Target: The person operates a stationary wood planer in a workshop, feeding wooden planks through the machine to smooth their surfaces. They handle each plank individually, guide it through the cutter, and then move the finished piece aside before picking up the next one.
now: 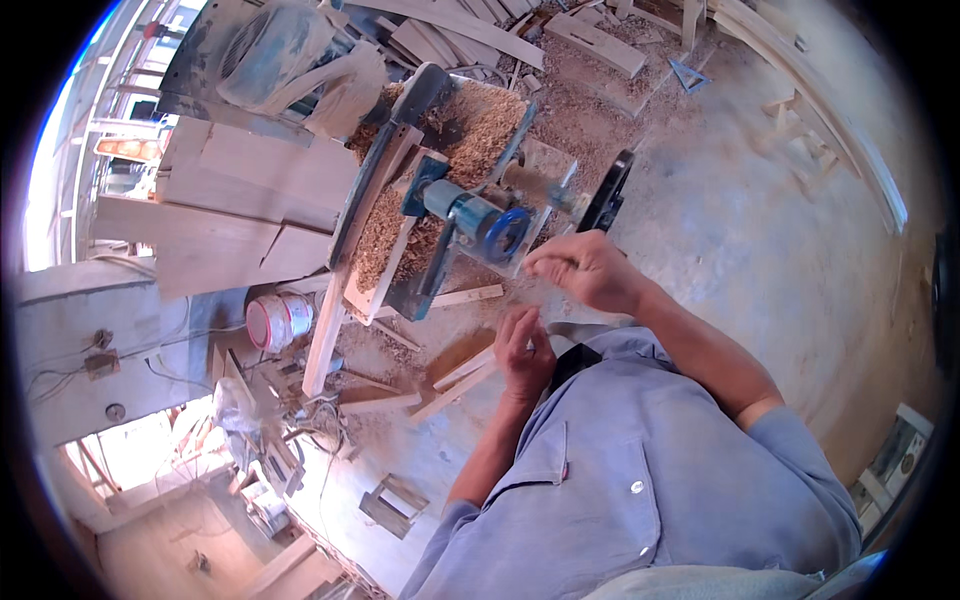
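Note:
My right hand is closed in front of the woodworking machine, its fingertips pinched together; whatever they hold, if anything, is too small to make out. Lower and closer to my body, my left hand has its fingers curled, and their inner side is hidden. Just beyond both hands is the machine's blue-green cylindrical housing with a blue handwheel on its near end. A black handwheel stands beyond my right hand. Wood shavings cover much of the machine's bed. Neither hand touches the machine visibly.
A long wooden strip runs along the machine's left side. Large boards lie farther left, near a white and red bucket. Offcuts and a blue triangle lie on the far floor. Timber leans at the right.

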`<state>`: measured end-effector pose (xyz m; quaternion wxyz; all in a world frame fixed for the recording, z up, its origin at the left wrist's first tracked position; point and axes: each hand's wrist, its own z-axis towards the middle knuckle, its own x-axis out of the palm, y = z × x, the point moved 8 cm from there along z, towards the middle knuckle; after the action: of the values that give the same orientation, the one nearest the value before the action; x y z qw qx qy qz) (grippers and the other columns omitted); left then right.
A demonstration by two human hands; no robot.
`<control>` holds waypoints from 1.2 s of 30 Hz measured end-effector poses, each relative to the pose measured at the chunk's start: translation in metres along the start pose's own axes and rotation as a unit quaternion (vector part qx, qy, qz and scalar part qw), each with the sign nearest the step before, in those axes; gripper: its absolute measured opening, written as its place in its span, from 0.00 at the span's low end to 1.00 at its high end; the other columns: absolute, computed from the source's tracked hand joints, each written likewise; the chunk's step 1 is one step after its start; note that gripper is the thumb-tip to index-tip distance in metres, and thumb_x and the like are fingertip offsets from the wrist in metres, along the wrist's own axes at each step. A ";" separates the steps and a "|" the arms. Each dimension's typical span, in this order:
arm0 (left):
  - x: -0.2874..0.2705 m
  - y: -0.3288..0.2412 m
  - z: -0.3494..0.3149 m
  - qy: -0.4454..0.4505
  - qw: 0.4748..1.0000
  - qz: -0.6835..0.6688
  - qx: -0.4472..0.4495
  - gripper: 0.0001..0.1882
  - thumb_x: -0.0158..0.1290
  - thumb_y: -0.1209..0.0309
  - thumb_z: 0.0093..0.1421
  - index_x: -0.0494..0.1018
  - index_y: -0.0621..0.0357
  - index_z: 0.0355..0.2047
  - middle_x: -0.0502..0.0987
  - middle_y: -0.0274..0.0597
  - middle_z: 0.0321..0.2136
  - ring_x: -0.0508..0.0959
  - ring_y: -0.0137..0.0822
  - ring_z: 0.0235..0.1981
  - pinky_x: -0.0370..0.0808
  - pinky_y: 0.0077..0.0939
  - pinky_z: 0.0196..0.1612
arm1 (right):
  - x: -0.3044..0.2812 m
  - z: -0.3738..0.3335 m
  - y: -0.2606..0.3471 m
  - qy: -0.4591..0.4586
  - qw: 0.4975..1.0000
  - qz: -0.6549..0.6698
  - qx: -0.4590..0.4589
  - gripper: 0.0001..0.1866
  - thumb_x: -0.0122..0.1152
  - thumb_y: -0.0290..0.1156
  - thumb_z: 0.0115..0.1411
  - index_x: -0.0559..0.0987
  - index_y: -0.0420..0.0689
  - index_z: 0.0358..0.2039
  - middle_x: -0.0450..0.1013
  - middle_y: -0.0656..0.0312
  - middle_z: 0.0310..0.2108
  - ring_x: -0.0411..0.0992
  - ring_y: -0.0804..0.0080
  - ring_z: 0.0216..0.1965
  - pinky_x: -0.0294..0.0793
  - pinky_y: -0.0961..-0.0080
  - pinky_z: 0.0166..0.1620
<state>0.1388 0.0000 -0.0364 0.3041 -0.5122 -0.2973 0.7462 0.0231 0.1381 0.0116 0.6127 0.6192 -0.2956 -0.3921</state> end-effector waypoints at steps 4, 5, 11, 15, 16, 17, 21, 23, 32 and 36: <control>0.042 -0.049 0.009 -0.017 1.000 -0.014 0.010 0.13 0.53 0.88 0.54 0.77 0.65 0.39 0.80 0.48 0.39 0.79 0.44 0.38 0.75 0.31 0.42 | -0.074 -0.012 -0.030 -0.088 0.986 0.115 0.081 0.13 0.54 0.32 0.68 0.81 0.35 0.42 0.79 0.61 0.33 0.74 0.80 0.37 0.74 0.80 0.44; 0.050 -0.055 0.011 -0.015 1.000 -0.010 0.003 0.13 0.53 0.88 0.54 0.77 0.65 0.39 0.80 0.48 0.39 0.79 0.44 0.38 0.75 0.31 0.42 | -0.085 -0.010 -0.036 -0.076 0.983 0.144 0.084 0.13 0.54 0.32 0.69 0.81 0.35 0.42 0.79 0.61 0.33 0.74 0.80 0.37 0.74 0.80 0.44; 0.095 -0.083 0.054 0.001 1.000 0.011 0.007 0.12 0.53 0.88 0.54 0.77 0.67 0.38 0.80 0.49 0.39 0.79 0.45 0.41 0.75 0.32 0.46 | -0.180 0.010 -0.138 -0.093 0.975 0.130 0.157 0.15 0.52 0.33 0.69 0.79 0.33 0.43 0.79 0.60 0.33 0.76 0.77 0.36 0.74 0.79 0.44; 0.142 -0.088 0.121 -0.032 0.998 -0.035 0.036 0.10 0.53 0.86 0.53 0.76 0.67 0.36 0.80 0.50 0.38 0.79 0.48 0.40 0.75 0.36 0.46 | -0.277 -0.052 -0.225 -0.175 0.951 0.069 0.246 0.16 0.53 0.34 0.66 0.79 0.33 0.44 0.79 0.59 0.31 0.76 0.75 0.36 0.74 0.79 0.43; 0.157 -0.088 0.143 -0.026 0.998 -0.040 0.042 0.09 0.53 0.86 0.54 0.76 0.67 0.36 0.80 0.50 0.38 0.79 0.47 0.40 0.75 0.35 0.46 | -0.299 -0.082 -0.250 -0.210 0.929 0.085 0.292 0.18 0.54 0.37 0.64 0.79 0.34 0.44 0.79 0.57 0.31 0.77 0.73 0.34 0.75 0.76 0.41; 0.172 -0.087 0.164 -0.024 0.998 -0.044 0.048 0.08 0.53 0.86 0.55 0.76 0.67 0.35 0.80 0.50 0.38 0.79 0.46 0.40 0.75 0.33 0.46 | -0.321 -0.116 -0.272 -0.248 0.905 0.088 0.334 0.18 0.54 0.37 0.63 0.79 0.35 0.44 0.79 0.57 0.30 0.77 0.72 0.32 0.75 0.75 0.38; 0.208 -0.067 0.255 -0.035 0.998 -0.001 0.048 0.11 0.55 0.83 0.55 0.77 0.67 0.40 0.79 0.50 0.41 0.78 0.48 0.44 0.73 0.34 0.50 | -0.358 -0.181 -0.325 -0.352 0.812 0.139 0.444 0.17 0.53 0.36 0.61 0.79 0.37 0.44 0.77 0.57 0.28 0.76 0.69 0.27 0.74 0.73 0.32; 0.214 -0.053 0.290 -0.031 0.998 0.044 0.042 0.13 0.55 0.82 0.53 0.76 0.66 0.40 0.78 0.52 0.43 0.76 0.49 0.47 0.71 0.38 0.53 | -0.355 -0.174 -0.342 -0.371 0.787 0.155 0.468 0.17 0.51 0.35 0.61 0.79 0.37 0.44 0.77 0.58 0.28 0.76 0.69 0.27 0.73 0.74 0.31; 0.211 0.033 0.374 -0.054 0.982 0.179 -0.032 0.17 0.59 0.76 0.52 0.75 0.67 0.44 0.75 0.53 0.48 0.70 0.53 0.55 0.63 0.44 0.62 | -0.269 0.092 -0.338 -0.162 0.853 0.295 0.399 0.15 0.57 0.38 0.61 0.80 0.40 0.40 0.78 0.55 0.31 0.78 0.69 0.28 0.78 0.73 0.35; 0.211 0.074 0.396 -0.038 0.966 0.251 -0.050 0.21 0.60 0.73 0.51 0.74 0.66 0.46 0.71 0.54 0.53 0.65 0.56 0.59 0.60 0.46 0.63 | -0.246 0.202 -0.339 -0.084 0.857 0.342 0.375 0.15 0.56 0.38 0.62 0.81 0.40 0.40 0.79 0.55 0.33 0.77 0.70 0.28 0.77 0.74 0.33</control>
<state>-0.3083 0.0608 -0.0972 0.0693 -0.5567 -0.2073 0.8015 -0.3144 0.2648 -0.2826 0.4024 0.6270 -0.6636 -0.0676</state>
